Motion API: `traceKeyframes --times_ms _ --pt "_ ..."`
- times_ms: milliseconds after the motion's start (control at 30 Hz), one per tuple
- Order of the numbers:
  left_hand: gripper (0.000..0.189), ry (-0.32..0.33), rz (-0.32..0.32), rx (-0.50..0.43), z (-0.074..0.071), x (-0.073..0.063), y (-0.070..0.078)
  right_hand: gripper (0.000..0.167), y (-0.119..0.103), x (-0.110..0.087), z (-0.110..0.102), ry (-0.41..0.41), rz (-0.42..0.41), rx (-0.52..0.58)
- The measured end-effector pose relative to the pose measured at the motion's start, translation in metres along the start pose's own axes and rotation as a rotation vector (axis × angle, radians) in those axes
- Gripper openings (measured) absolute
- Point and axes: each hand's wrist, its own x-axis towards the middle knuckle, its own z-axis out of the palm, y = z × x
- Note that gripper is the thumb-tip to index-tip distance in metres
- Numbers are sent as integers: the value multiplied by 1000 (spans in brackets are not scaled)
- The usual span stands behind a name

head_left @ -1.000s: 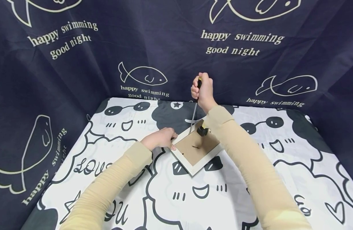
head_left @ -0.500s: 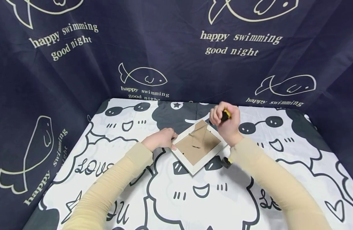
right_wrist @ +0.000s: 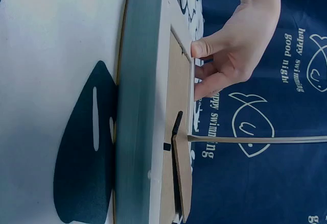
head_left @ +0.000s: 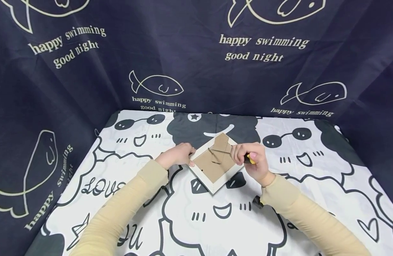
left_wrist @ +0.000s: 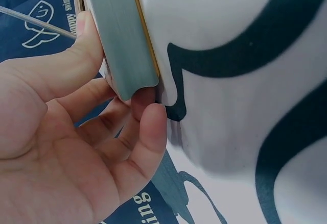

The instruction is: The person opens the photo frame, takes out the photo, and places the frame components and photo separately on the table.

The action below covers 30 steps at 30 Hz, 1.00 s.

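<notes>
Change, logged from my remote post: over the last second, the right hand point(head_left: 252, 158) had come down from high above the far edge to beside the near right of the work, and the screwdriver point(head_left: 247, 159), nearly upright at first, had swung over to lie almost level. I took this as a shift to levering at the back, with nothing visibly freed.

Item, one white frame point(head_left: 226, 178): lay back-up on the printed cloth point(head_left: 228, 227), corner towards me, between the two hands.

Item, one brown backboard point(head_left: 212, 172): seated inside the white frame; stand flap point(right_wrist: 184, 178) tilted up off it; one black tab point(right_wrist: 167, 146) near the flap's hinge.

Item, left hand point(head_left: 178, 155): pinched the left corner, thumb on the back face, fingers at the side and underneath. Position unchanged; I read it as the brace.

Item, right hand: fingers wrapped round the yellow-and-black handle, near the frame's right corner. Shaft crossed above the backboard; tip reached the far left inner edge. Whether the tip was wedged under anything, I could not tell.
</notes>
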Motion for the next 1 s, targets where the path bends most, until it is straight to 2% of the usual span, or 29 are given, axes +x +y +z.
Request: traceKeyframes --times_ms 167,367,500,633,767,1000 --pt "24 33 -19 -18 2 -2 0 35 -5 3 2 -27 -51 -6" --pt "26 111 -82 -32 6 -9 2 35 -19 9 2 -49 -104 7" --pt "27 171 -125 -28 11 -14 5 36 -30 17 -1 -53 -129 -26" --pt "28 225 -154 -25 14 -19 7 39 -41 25 -5 -50 -116 -91" --pt "32 283 -158 -34 18 -24 8 44 -50 28 -16 -71 -42 -251" --pt "39 362 -160 -41 28 -38 8 43 -61 31 -44 -164 247 -749"
